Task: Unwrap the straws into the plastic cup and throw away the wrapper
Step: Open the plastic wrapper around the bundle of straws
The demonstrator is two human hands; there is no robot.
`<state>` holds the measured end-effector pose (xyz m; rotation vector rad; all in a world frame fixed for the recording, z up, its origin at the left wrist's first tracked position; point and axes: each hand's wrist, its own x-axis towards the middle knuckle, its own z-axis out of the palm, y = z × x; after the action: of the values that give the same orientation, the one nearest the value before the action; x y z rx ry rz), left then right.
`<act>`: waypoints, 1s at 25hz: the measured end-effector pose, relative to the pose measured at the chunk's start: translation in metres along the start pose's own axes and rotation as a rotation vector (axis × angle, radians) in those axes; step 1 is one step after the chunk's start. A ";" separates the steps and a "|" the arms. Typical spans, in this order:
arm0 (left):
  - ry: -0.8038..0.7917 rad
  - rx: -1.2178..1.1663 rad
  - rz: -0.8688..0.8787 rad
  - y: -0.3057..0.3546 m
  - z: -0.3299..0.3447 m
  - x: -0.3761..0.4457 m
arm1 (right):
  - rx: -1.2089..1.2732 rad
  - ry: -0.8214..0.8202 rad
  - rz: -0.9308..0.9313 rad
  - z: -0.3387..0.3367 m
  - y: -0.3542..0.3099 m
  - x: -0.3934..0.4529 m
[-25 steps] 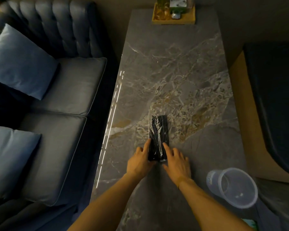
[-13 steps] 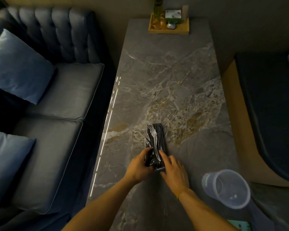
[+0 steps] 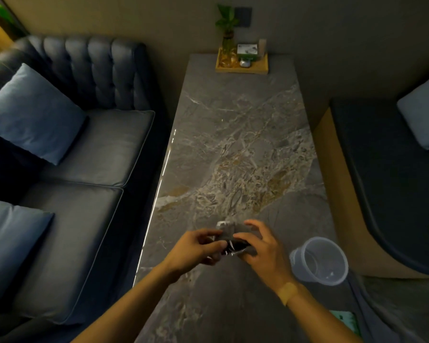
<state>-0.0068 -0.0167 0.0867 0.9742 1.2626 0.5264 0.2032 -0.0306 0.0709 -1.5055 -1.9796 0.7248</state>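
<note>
A pack of black straws (image 3: 229, 237) in clear shiny wrapper is lifted off the marble table (image 3: 235, 144) and points roughly at the camera, so it looks short and blurred. My left hand (image 3: 196, 248) pinches its near end from the left. From the right, my right hand (image 3: 263, 246) grips the same end with fingers curled over the top. The clear plastic cup (image 3: 318, 261) stands upright on the table just right of my right hand, with no straws in it.
A dark blue sofa (image 3: 84, 149) with light blue cushions runs along the table's left side. A wooden tray (image 3: 242, 66) with a plant and small items sits at the far end. A dark seat (image 3: 391, 184) is on the right. A green item (image 3: 344, 320) lies at bottom right.
The straw pack lay flat on the table with both hands at its near end; now both hands have picked it up and tilted it up off the surface.
</note>
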 end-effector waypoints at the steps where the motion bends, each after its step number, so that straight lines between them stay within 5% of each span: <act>1: 0.013 -0.016 0.025 0.007 0.002 -0.008 | 0.085 -0.027 0.029 -0.008 -0.005 0.000; 9: 0.055 0.031 0.213 0.010 0.008 -0.037 | 0.575 -0.257 0.319 -0.032 -0.020 -0.011; 14: 0.291 0.256 0.282 -0.037 0.020 -0.023 | 0.686 -0.316 0.535 0.010 0.003 -0.028; 25: -0.112 1.227 0.314 -0.108 0.027 -0.003 | 0.763 -0.372 0.965 0.082 0.046 -0.066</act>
<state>-0.0005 -0.0838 -0.0020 2.2045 1.2995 -0.1545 0.1918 -0.0919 -0.0252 -1.8060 -0.8201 1.9815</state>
